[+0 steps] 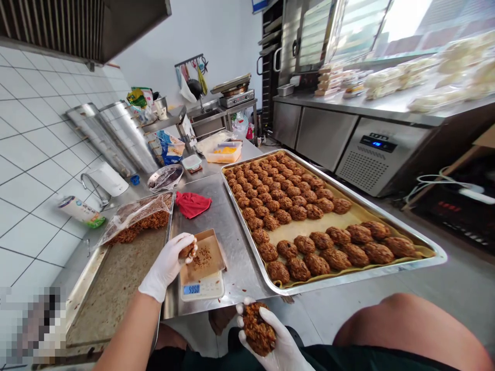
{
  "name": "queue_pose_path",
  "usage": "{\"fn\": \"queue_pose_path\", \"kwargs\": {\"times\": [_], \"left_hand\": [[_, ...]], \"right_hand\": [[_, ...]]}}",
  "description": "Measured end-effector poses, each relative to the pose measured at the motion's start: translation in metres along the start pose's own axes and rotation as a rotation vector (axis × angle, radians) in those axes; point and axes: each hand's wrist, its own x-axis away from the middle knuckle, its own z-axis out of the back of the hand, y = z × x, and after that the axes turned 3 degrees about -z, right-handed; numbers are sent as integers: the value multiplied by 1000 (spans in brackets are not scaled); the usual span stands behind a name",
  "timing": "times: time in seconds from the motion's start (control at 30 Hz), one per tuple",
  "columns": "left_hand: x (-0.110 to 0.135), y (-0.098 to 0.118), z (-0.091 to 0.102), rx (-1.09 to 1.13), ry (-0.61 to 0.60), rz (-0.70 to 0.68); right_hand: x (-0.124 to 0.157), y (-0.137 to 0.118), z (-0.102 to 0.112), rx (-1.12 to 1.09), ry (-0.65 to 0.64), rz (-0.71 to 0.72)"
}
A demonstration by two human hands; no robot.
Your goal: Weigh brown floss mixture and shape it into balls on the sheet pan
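Note:
My left hand point(166, 265), in a white glove, is closed around a small brown lump of mixture point(187, 251). It hovers over the left side of a digital kitchen scale point(211, 286) with a lit display. On the scale lies a brown paper tray point(214, 246) with loose crumbs in it. Lower down, in front of the table edge, my gloved right hand point(284, 342) cups a larger brown ball of mixture point(258, 330), its fingers curled round the sides. Many similar balls point(297, 212) stand in rows on a large lined metal tray point(266, 275) to the right.
A second metal tray point(116, 293) on the left holds loose brown mixture point(135, 226) partly under plastic film. A red cloth point(192, 204) lies beyond the scale. Farther back are a covered bowl point(165, 178) and a plastic tub point(223, 152) with orange contents.

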Motion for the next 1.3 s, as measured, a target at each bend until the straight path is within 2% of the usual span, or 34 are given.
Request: {"fn": "queue_pose_path", "kwargs": {"times": [0.13, 0.23, 0.4, 0.53, 0.67, 0.8, 0.87, 0.97, 1.13, 1.2, 1.3], "left_hand": [[27, -4, -14, 244, 104, -60], [51, -9, -24, 379, 135, -57], [79, -20, -30, 455, 255, -21], [85, -30, -23, 577, 242, 99], [86, -32, -23, 559, 302, 129], [87, -23, -26, 551, 155, 182], [89, -19, -26, 529, 123, 178], [91, -19, -26, 484, 194, 152], [93, -33, -27, 472, 322, 96], [96, -37, -30, 469, 325, 87], [100, -37, -35, 452, 262, 106]], "right_hand": [[-2, 0, 1, -6, 14, -11], [-4, -1, 2, -4, 2, -28], [-6, -1, 2, 6, -13, -46], [-6, -1, 1, 12, -17, -42], [-5, 0, -1, 3, -14, -41], [-5, 0, -2, -5, -3, -42], [-4, 0, -1, -6, -4, -42], [-5, 0, 1, -7, -19, -45], [-6, 0, 4, -20, -35, -47], [-6, 0, 3, -22, -39, -52], [-5, 0, 2, -24, -38, -53]]}}
